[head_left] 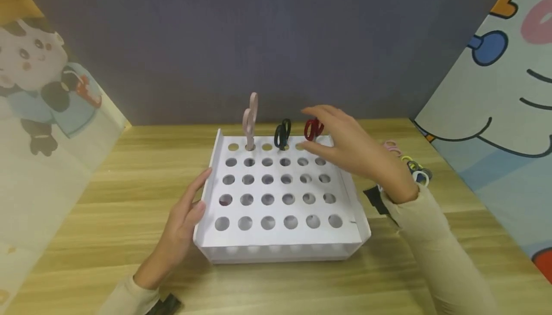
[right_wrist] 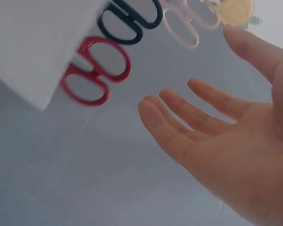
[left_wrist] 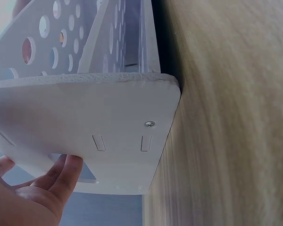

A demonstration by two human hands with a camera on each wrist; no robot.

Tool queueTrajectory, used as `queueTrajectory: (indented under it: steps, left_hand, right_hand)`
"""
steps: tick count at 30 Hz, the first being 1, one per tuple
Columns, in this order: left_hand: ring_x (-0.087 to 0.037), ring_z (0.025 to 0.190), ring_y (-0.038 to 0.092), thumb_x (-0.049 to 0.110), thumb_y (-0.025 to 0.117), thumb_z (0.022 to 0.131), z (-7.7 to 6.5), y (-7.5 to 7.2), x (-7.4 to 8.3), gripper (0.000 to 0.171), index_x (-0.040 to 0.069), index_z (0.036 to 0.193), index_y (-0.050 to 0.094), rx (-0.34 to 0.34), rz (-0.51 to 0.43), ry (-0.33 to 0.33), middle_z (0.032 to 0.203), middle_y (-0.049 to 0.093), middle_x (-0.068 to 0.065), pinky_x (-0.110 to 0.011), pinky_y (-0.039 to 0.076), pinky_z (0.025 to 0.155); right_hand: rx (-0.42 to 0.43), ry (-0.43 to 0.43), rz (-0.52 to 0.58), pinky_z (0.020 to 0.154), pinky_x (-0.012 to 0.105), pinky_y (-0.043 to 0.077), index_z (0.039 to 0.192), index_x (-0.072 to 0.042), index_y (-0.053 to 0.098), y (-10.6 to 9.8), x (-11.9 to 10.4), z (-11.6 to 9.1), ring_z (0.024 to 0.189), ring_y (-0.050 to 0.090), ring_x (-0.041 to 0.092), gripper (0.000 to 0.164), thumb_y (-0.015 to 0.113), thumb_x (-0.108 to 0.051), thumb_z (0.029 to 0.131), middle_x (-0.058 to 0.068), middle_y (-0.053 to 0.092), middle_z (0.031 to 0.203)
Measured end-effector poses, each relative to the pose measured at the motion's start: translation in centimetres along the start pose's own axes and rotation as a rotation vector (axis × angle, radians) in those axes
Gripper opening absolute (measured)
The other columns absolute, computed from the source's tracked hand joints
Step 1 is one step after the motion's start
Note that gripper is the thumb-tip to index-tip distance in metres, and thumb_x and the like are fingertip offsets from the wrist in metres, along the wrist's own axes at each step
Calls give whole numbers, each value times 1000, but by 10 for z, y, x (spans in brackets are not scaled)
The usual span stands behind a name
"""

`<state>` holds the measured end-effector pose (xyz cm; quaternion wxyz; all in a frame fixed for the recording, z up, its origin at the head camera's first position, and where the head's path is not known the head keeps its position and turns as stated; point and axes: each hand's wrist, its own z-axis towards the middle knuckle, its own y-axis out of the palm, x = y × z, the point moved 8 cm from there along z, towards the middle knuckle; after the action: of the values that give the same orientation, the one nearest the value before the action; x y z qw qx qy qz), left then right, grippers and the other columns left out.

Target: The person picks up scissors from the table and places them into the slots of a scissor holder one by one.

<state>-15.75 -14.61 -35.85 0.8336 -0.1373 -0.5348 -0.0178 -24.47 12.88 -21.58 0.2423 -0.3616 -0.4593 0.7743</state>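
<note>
A white rack (head_left: 278, 211) with rows of round holes stands on the table. Three pairs of scissors stand handles-up in its back row: pale pink scissors (head_left: 250, 138), black scissors (head_left: 282, 135) and red scissors (right_wrist: 96, 75) towards the right. My right hand (head_left: 351, 142) hovers by the red scissors with thumb and fingers spread; the right wrist view shows nothing in it and a gap between fingertips and handles. At the rack's left side panel, my left hand (head_left: 181, 216) rests its extended fingers, with fingertips right at the handle cutout (left_wrist: 88, 175).
Several loose scissors lie on the table right of the rack, among them a pink-handled pair (head_left: 392, 147) and a white-handled pair (head_left: 420, 177). A dark grey panel (head_left: 267, 46) rises behind the table (head_left: 146, 171). Cartoon-printed walls flank both sides.
</note>
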Motion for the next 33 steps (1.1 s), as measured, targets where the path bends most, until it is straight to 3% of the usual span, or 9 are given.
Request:
queueTrajectory:
  steps: [4,9,14,22,26,29,31,33]
  left_hand:
    - [-37,85,71,6,32,105,-1,4,-2,56,20,159,25,-9,-28,-4,149,42,-20,-44,59,58]
    - [-37,80,72,5,31,106,-1,10,-3,56,18,159,23,-26,-23,7,125,59,-32,-42,59,57]
    - [-36,75,72,7,32,106,-1,9,-2,56,21,159,24,-28,6,-8,110,67,-31,-41,59,55]
    - [-36,76,72,6,32,106,0,6,2,56,18,160,23,-21,10,15,116,61,-37,-41,59,55]
    - [-35,77,72,7,32,106,-1,3,1,56,20,160,23,-10,12,1,118,60,-37,-41,59,54]
    - [-34,76,72,7,32,106,-1,1,2,56,21,159,24,-2,15,-6,115,63,-35,-41,58,54]
    - [-35,76,72,7,32,106,-1,0,2,56,21,159,24,-1,18,-2,115,64,-34,-41,58,54]
    - [-35,75,72,7,32,106,-1,0,3,56,20,159,24,-6,12,1,115,64,-33,-41,58,54]
  right_hand:
    - [65,54,34,103,54,43,145,-9,49,-8,21,-24,126,52,33,59,70,-30,94,10,51,144]
    - [130,158,74,96,58,45,144,-7,49,-18,63,-53,121,53,40,58,68,-29,95,16,50,144]
    - [118,263,-22,100,64,36,145,2,44,-24,107,-71,128,44,49,65,65,-35,96,28,47,143]
    - [-171,469,-51,105,74,17,147,17,27,-12,183,-88,133,26,60,73,51,-37,103,41,31,146]
    - [-299,602,-87,103,73,26,144,22,25,-5,214,-103,127,29,64,80,48,-43,103,45,26,144]
    - [-367,660,-121,93,70,39,137,24,33,0,231,-115,117,40,64,77,52,-41,100,46,34,136]
    - [-409,681,-127,82,62,47,114,23,49,5,242,-121,97,53,56,64,56,-38,98,43,50,110]
    - [-447,706,-132,71,50,49,89,13,52,10,252,-127,77,55,42,53,58,-39,95,30,52,85]
